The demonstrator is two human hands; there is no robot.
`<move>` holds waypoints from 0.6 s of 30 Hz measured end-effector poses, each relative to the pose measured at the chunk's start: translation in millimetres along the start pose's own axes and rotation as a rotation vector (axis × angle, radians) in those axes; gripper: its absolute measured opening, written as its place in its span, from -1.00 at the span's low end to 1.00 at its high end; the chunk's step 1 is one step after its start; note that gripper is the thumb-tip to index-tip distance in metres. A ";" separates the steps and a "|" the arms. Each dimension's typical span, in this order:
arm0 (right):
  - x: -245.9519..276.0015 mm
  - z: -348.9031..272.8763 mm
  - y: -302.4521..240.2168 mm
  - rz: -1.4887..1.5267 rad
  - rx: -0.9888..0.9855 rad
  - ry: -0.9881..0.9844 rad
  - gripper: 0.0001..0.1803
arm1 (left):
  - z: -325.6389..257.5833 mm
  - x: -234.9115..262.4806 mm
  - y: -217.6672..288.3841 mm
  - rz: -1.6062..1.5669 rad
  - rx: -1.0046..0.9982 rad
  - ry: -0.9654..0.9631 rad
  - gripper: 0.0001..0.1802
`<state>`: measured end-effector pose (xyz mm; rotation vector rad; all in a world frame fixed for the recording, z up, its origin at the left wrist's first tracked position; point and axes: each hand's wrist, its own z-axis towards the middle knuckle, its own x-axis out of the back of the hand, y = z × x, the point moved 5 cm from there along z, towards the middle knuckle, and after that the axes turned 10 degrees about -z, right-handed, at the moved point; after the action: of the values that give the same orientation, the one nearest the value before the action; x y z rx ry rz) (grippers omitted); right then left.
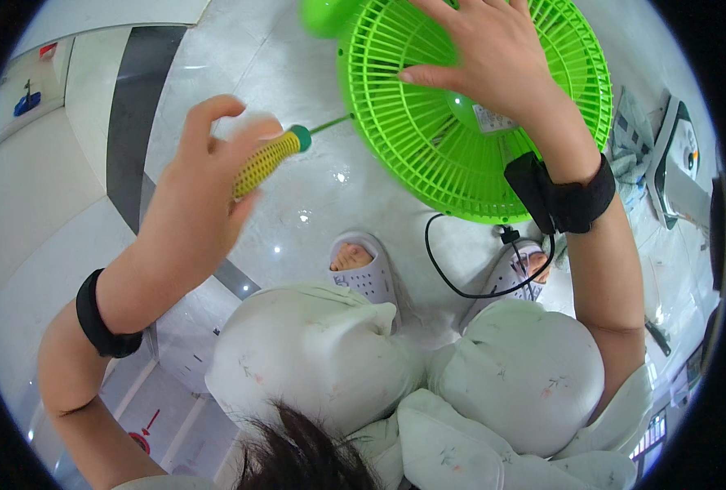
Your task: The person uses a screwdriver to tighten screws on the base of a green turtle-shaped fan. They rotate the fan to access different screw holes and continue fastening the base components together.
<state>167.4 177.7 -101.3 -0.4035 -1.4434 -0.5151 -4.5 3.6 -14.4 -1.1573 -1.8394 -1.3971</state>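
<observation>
A bright green fan with a slatted round guard stands in front of me, its cord hanging from the near rim. My right hand lies on the guard with fingers spread, the thumb resting on the slats. In my left hand is a screwdriver with a yellow, green-collared handle. Its shaft points right, and the tip meets the left edge of the guard. A pale label shows on the fan's hub beneath my right wrist.
The black cord loops down near my feet in pale clogs. At the right, a white and dark device lies beside crumpled cloth. A dark-handled tool lies on the tiled floor. Pale cabinets stand at the left.
</observation>
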 end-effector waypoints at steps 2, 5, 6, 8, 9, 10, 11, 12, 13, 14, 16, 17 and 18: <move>2.0 -3.6 0.7 0.040 0.000 -0.050 -0.01 | 4.2 -3.1 21.1 0.372 -0.420 -0.040 -0.54; 3.8 -0.9 -0.6 0.009 0.001 -0.020 0.00 | 12.3 -2.0 26.2 0.274 -0.348 -0.031 -0.65; 3.8 0.4 -1.9 -0.013 0.002 0.003 0.00 | 13.8 3.2 22.8 0.132 -0.184 0.057 -0.69; 1.3 1.4 -2.0 -0.036 0.006 0.000 0.00 | 8.8 -0.1 3.1 -0.204 0.348 0.020 -0.73; 0.5 2.9 -3.0 -0.058 0.011 0.016 -0.01 | -3.2 -10.0 -9.4 -0.394 0.727 -0.128 -0.74; 0.9 2.9 -3.7 -0.079 0.016 0.031 -0.01 | -18.6 -19.6 -14.6 -0.603 1.070 -0.252 -0.75; 1.8 7.1 -5.1 -0.114 0.018 0.071 -0.01 | -5.8 -8.8 -8.2 -0.323 0.694 -0.210 -0.74; 2.9 5.4 -3.3 -0.097 0.013 0.067 -0.01 | 5.6 -0.9 5.4 -0.060 0.271 -0.140 -0.72; 4.1 4.7 -2.1 -0.080 0.008 0.062 -0.02 | 8.2 0.1 17.4 0.163 -0.078 -0.155 -0.70; 4.0 -0.5 0.3 -0.007 0.004 0.009 -0.02 | 8.0 0.2 22.7 0.319 -0.275 -0.118 -0.68; 5.3 -4.0 2.0 0.041 -0.005 -0.019 -0.03 | 4.4 -6.2 24.7 0.530 -0.528 -0.136 -0.65; 6.5 -2.7 0.8 0.022 -0.006 0.006 -0.04 | 7.3 -4.2 14.4 0.372 -0.313 -0.128 -0.64; 7.3 -1.1 -1.0 0.007 -0.006 0.032 -0.04 | 6.9 -1.1 4.9 0.174 -0.094 -0.053 -0.63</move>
<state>168.1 175.6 -94.2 -0.4027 -1.4094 -0.5181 0.8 10.3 -15.1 -1.3791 -1.6788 -1.3776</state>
